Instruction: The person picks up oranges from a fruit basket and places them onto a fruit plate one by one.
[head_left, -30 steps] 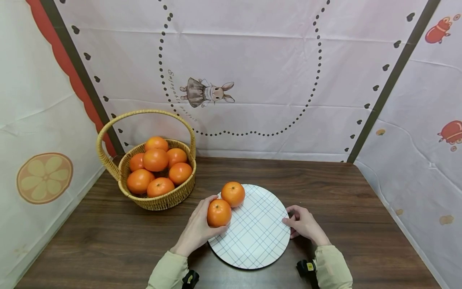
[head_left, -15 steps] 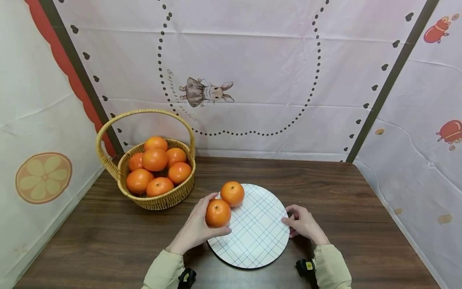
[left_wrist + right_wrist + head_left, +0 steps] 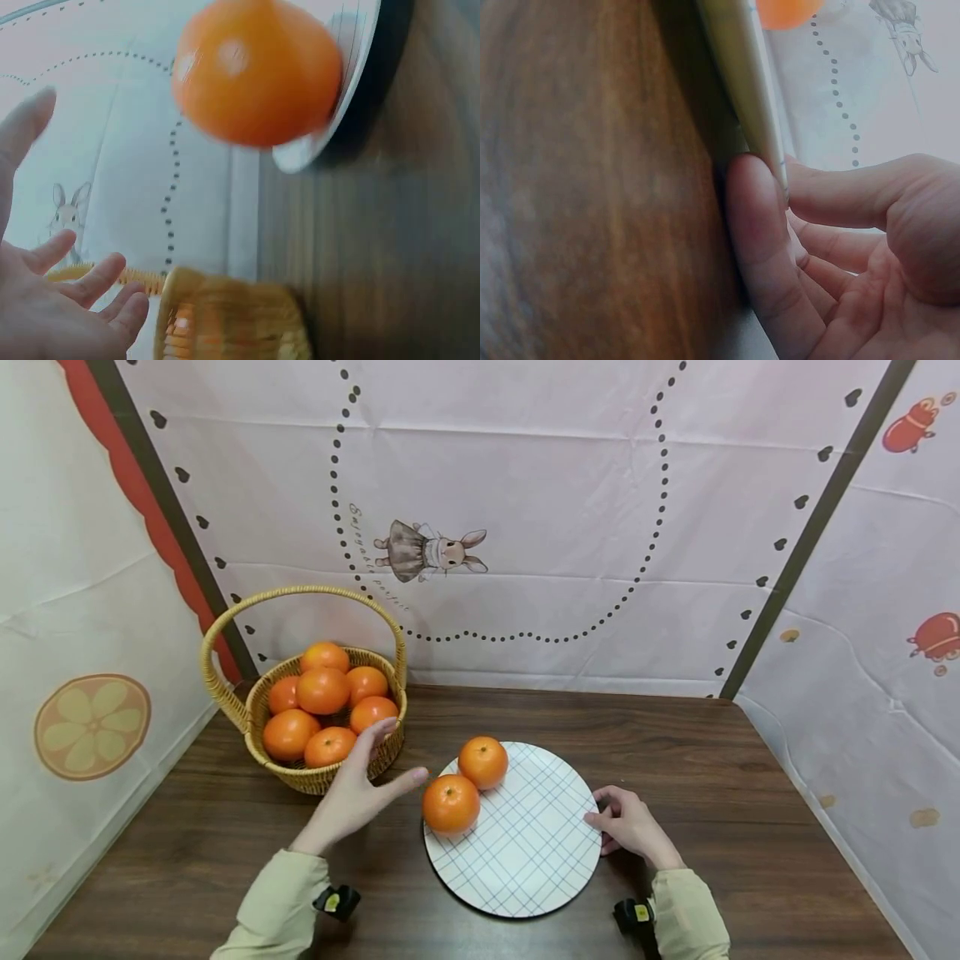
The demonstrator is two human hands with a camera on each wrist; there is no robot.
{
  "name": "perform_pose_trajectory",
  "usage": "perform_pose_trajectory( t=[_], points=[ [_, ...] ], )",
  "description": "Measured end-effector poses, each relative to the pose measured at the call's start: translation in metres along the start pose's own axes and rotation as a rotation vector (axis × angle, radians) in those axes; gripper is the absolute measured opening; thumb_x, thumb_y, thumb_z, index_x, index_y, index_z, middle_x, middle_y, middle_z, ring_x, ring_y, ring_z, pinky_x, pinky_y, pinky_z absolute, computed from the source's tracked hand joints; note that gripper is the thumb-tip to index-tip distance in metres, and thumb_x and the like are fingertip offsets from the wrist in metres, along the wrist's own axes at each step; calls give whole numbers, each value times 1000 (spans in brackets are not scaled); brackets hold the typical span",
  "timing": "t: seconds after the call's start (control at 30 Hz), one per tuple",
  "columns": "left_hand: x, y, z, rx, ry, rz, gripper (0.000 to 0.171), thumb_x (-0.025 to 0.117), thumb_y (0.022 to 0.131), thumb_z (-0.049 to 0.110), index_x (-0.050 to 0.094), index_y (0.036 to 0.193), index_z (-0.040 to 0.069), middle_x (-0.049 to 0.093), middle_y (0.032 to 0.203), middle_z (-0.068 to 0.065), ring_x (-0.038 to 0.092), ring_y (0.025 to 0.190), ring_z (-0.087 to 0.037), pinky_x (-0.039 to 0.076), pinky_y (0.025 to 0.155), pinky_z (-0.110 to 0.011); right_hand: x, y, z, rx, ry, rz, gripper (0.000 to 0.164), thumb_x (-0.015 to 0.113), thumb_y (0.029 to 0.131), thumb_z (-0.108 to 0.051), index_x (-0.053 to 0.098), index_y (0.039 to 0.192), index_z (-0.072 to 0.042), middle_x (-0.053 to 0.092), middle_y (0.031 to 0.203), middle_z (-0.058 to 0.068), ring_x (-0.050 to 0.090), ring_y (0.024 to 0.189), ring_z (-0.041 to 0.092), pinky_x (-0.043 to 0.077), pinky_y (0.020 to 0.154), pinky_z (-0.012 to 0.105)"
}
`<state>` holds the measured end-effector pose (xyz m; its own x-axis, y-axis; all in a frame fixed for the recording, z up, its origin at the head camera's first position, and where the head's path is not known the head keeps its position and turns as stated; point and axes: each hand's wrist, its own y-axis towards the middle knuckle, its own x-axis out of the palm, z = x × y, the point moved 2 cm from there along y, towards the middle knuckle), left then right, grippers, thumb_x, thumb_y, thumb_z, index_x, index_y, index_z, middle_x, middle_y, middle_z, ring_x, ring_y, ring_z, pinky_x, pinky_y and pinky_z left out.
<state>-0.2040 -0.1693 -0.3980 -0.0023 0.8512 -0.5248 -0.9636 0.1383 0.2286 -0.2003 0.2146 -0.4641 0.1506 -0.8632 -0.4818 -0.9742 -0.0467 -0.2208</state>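
Two oranges sit side by side at the left of a white plate with a blue grid: the nearer orange by the rim and the farther orange behind it. The plate lies on the table. My left hand is in the air between the plate and the basket, thumb and fingers spread, holding nothing. In the left wrist view the nearer orange is apart from those fingers. At the plate's right edge my right hand pinches the rim between thumb and finger, as the right wrist view shows.
A wicker basket with a tall handle stands at the back left, holding several oranges. The brown wooden table is bordered by a printed cloth at the back and sides.
My left hand has let go of the nearer orange and moved left toward the basket, its fingers spreading. That orange stays on the plate. The right hand keeps its place on the rim.
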Motion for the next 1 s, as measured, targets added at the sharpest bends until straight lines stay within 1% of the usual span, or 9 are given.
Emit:
perform_pose_trajectory(
  t=[0.07,0.17,0.3,0.37,0.53,0.73,0.83,0.9,1.0],
  points=[
    [-11,5,0,13,22,14,79,75,91,36,33,153,11,38,158,-16,33,148,-39,28,119,-60,0,0,0,1,1,1,33,67,93,-4,56,122,5,59,75,11,63,59,18,58,55,35],
    [-27,14,-3,58,93,46,71,71,94,31,35,151,6,40,155,-20,35,145,-42,29,116,-62,0,0,1,1,2,4,33,68,93,-4,56,122,5,59,75,10,63,58,18,58,55,35],
    [-45,25,-8,124,204,88,66,70,94,20,38,148,-1,42,150,-26,37,139,-44,31,112,-62,0,0,1,-3,2,3,32,68,93,-5,56,122,5,59,75,10,62,58,18,58,55,35],
    [-52,30,-10,129,247,90,65,69,94,17,38,148,-1,40,148,-29,37,136,-46,32,109,-63,0,0,1,-7,3,1,32,67,93,-5,56,121,5,59,75,11,62,58,18,58,55,35],
    [-67,39,-12,85,340,85,66,68,93,15,35,149,3,34,149,-34,29,138,-56,28,106,-72,0,0,0,-12,4,2,32,67,93,-4,56,121,5,60,75,11,62,57,18,58,55,35],
    [-76,51,-12,94,457,119,67,68,90,15,37,148,0,34,148,-36,32,131,-60,32,99,-73,0,0,0,-12,1,2,31,67,93,-4,56,121,5,59,75,11,62,58,18,58,55,35],
    [-80,57,-12,91,512,122,68,67,89,14,37,148,-1,33,147,-38,31,130,-62,31,100,-74,0,0,0,-10,2,4,31,67,93,-4,57,121,5,59,75,11,63,57,18,59,55,35],
    [-83,62,-13,71,551,116,70,68,88,14,36,148,-1,32,147,-39,29,132,-63,28,103,-74,0,0,0,-10,2,5,31,67,93,-4,57,121,5,59,75,11,63,57,18,59,55,35],
    [-88,70,-14,20,606,96,75,69,87,16,32,150,1,27,149,-39,25,135,-63,26,105,-74,0,0,0,-9,1,4,32,67,93,-4,56,121,5,59,75,11,63,58,18,58,55,35]
  ],
)
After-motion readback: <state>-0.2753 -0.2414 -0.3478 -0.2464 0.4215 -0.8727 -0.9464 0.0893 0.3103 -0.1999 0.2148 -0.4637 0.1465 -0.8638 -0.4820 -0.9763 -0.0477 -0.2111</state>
